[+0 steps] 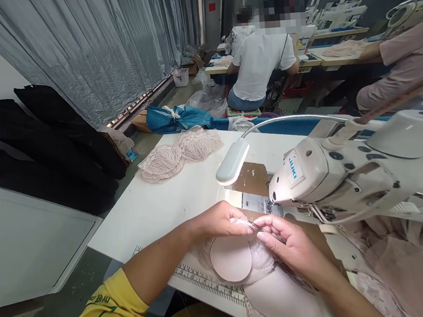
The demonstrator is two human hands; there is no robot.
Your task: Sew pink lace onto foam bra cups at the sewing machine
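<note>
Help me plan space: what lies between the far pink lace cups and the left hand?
Head view: only white tabletop between left hand and those cups.

Blue "JUKI" lettering (292, 168) stands on the sewing machine (314, 170).

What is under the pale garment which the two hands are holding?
The white table and its ruler marks run up to the garment; what its cups cover cannot be seen.

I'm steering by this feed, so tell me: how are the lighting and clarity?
Head view: both hands, left and right, are brightly lit; head view: the black cloth at left sinks into shadow, losing detail; head view: mosaic blocks hide the head of the person in the plain white shirt.
</note>
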